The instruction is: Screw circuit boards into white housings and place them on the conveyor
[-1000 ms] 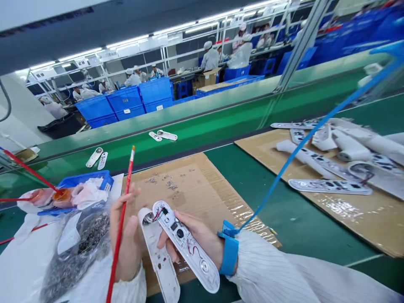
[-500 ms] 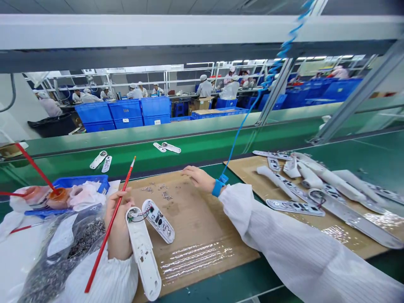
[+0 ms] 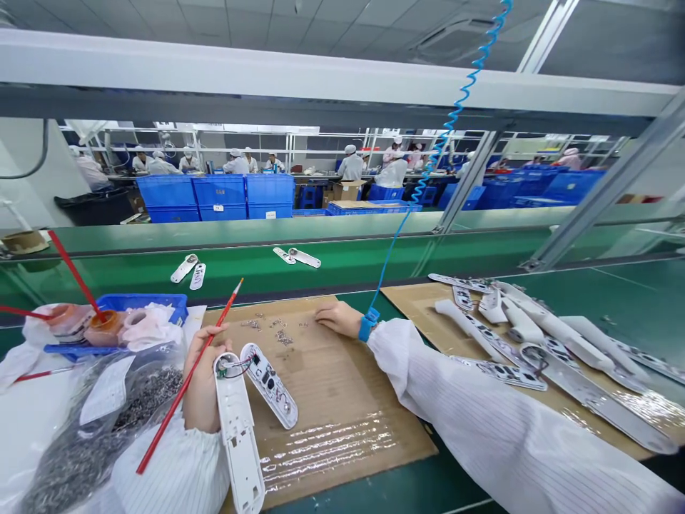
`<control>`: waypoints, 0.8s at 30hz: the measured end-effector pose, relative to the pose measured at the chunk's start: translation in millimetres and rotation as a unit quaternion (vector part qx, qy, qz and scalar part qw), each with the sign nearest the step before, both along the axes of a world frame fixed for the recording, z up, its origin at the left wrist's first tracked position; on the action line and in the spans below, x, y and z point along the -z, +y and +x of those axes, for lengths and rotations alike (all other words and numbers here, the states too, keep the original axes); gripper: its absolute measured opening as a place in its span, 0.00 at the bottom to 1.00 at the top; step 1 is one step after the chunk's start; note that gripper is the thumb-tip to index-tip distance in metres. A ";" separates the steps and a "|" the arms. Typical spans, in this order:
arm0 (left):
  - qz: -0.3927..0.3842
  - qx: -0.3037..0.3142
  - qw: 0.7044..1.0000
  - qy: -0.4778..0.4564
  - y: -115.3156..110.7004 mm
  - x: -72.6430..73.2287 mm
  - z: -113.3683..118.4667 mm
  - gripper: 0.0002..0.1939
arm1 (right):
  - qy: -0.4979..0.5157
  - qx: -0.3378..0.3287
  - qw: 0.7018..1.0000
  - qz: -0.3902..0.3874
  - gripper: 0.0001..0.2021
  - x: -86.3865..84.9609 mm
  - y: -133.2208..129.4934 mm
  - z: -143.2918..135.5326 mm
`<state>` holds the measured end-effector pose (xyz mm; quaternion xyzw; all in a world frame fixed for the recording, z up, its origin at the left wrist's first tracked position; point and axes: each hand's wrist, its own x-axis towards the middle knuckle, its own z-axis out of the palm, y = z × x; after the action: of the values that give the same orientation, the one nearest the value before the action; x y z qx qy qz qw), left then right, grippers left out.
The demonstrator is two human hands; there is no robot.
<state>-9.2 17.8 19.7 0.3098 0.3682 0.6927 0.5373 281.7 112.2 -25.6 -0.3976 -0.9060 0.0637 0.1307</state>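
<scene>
My left hand [image 3: 203,382] is closed, with a thin red-handled brush [image 3: 165,421] slanting across it, tip up. A long white plastic housing [image 3: 238,435] hangs against the fingers of the same hand and appears gripped there; its top edge hides some fingertips. Thin wires join it to a matching half with a circuit board [image 3: 271,385]. My right hand [image 3: 338,318], wearing a blue wrist strap [image 3: 368,325], is down on the cardboard [image 3: 342,385], fingers bent and together beside small scattered metal screws [image 3: 283,335]. Whatever is under its fingertips is hidden.
At left, a blue tray [image 3: 176,303] holds small jars, one an orange jar [image 3: 103,330], with red brushes. A plastic bag of screws [image 3: 153,396] lies before it. White housings [image 3: 561,332] are piled on the right cardboard. More parts lie on the green conveyor [image 3: 246,271].
My right hand has lowered toward the cardboard, its outstretched fingers now bent down. My left hand keeps the brush and housing in nearly the same pose. The head view has tilted up slightly.
</scene>
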 end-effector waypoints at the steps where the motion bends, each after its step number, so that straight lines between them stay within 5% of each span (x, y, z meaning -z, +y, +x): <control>1: -0.002 0.000 1.000 0.000 0.1 0.4 0.0 0.12 | 0.003 0.012 1.000 0.001 0.10 -0.1 0.3 0.9; 6: -0.009 0.000 1.000 -0.004 0.2 1.1 0.3 0.11 | 0.027 0.052 0.998 0.008 0.10 -3.6 -0.9 3.4; 15: -0.022 -0.004 1.000 -0.019 0.0 -0.2 0.7 0.11 | 0.054 0.019 0.998 0.023 0.10 -11.6 -8.1 -5.8; 19: -0.037 -0.027 0.998 -0.040 -2.1 1.9 2.8 0.11 | 0.119 0.019 0.991 0.052 0.11 -39.0 -66.1 -60.2; 24: -0.053 -0.057 0.995 -0.061 -1.3 2.7 4.4 0.10 | 0.172 -0.060 0.981 0.071 0.11 -61.8 -162.2 -132.4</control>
<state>-4.8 16.5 17.0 0.2163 0.3878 0.7195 0.5340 149.4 -50.0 36.2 -0.3157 -0.8944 0.0744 0.3079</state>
